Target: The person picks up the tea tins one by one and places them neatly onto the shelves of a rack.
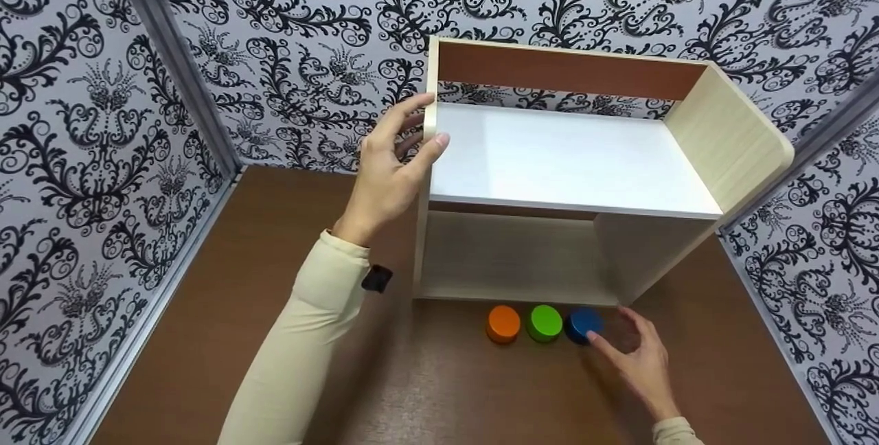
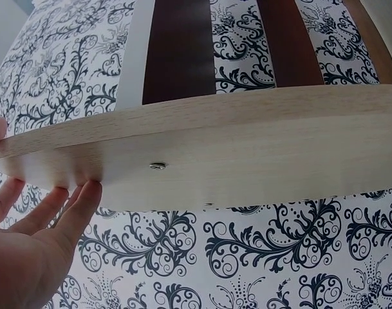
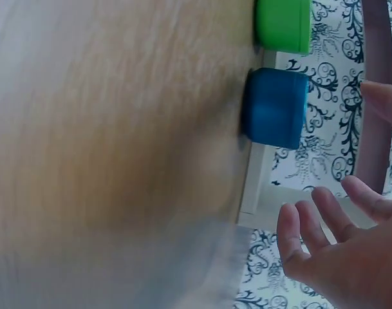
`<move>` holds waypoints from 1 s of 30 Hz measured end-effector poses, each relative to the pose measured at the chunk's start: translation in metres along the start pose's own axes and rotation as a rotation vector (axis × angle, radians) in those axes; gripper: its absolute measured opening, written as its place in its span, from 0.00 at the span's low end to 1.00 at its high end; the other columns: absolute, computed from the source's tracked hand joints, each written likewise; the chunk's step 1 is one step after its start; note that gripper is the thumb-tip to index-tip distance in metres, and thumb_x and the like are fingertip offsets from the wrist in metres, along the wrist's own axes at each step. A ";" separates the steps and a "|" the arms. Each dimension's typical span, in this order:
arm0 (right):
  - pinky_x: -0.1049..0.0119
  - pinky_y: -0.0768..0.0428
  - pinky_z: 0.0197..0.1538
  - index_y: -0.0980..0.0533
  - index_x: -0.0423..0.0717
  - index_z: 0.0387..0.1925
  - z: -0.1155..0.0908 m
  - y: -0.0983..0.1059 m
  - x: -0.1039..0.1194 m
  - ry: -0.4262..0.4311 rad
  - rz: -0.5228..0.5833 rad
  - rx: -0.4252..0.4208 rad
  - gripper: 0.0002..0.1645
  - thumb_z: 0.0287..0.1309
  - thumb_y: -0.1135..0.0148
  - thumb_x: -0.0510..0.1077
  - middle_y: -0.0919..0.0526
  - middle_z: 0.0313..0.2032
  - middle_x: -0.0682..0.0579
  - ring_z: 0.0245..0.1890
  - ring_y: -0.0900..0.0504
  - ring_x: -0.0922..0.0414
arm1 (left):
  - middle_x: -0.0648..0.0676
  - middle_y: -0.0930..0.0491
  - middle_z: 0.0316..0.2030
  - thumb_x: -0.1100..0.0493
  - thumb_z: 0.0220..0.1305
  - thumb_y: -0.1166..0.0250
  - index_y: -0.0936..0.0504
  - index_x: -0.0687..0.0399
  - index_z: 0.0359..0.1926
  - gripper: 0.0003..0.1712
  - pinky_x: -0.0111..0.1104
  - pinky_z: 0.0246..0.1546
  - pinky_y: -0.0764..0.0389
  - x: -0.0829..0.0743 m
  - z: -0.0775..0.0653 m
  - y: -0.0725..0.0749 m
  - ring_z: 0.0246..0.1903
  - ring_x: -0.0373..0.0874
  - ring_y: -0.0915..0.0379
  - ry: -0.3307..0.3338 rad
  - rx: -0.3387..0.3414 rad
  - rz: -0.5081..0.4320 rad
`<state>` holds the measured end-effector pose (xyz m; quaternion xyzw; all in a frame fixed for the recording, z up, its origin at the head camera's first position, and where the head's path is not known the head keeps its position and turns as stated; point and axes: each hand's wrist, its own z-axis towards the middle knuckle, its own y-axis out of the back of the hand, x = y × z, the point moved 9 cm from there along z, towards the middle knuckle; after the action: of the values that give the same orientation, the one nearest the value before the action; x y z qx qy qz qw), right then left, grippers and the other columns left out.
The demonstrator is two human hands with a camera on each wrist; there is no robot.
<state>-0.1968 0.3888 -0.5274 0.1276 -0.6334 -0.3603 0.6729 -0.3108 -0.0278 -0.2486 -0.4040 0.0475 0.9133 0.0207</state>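
A small wooden shelf unit (image 1: 577,156) stands upright, with a white middle board and pale side panels. My left hand (image 1: 388,170) holds the front edge of its left side panel (image 2: 260,154). In the left wrist view the fingers (image 2: 80,212) press on the panel's outer face, and the thumb comes over the edge. Before the shelf's base stand three round lidded containers in a row: orange (image 1: 503,325), green (image 1: 544,323) and blue (image 1: 584,325). My right hand (image 1: 645,362) is beside the blue one, fingers spread and holding nothing; in the right wrist view a gap shows between them.
The brown tabletop (image 1: 453,397) carries the shelf and the containers. Walls with black swirl patterns (image 1: 295,53) close in the back and both sides. A grey corner post (image 1: 178,67) rises at the back left. Wall and tabletop meet at a grey strip (image 1: 158,307) on the left.
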 end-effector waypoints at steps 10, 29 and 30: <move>0.70 0.16 0.49 0.33 0.38 0.69 0.006 -0.020 -0.012 -0.010 -0.004 0.113 0.49 0.50 0.20 0.51 0.29 0.63 0.37 0.56 0.22 0.41 | 0.62 0.29 0.63 0.62 0.68 0.34 0.30 0.66 0.68 0.30 0.35 0.62 0.21 0.001 0.000 0.000 0.59 0.50 0.26 -0.006 -0.004 -0.003; 0.62 0.19 0.59 0.33 0.39 0.70 0.021 -0.040 -0.018 -0.017 0.019 0.223 0.51 0.49 0.19 0.51 0.23 0.57 0.38 0.57 0.23 0.44 | 0.62 0.28 0.62 0.62 0.68 0.33 0.29 0.67 0.67 0.30 0.37 0.62 0.21 0.001 0.001 0.001 0.58 0.50 0.25 -0.005 -0.004 0.003; 0.57 0.19 0.61 0.34 0.39 0.70 0.021 -0.041 -0.019 -0.017 0.010 0.232 0.52 0.49 0.19 0.52 0.24 0.58 0.38 0.58 0.24 0.43 | 0.62 0.28 0.62 0.62 0.68 0.33 0.29 0.66 0.67 0.30 0.37 0.62 0.21 0.001 0.001 0.001 0.58 0.50 0.25 -0.004 -0.004 0.004</move>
<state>-0.2288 0.3781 -0.5638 0.1983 -0.6773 -0.2824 0.6498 -0.3118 -0.0283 -0.2486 -0.4021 0.0463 0.9142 0.0180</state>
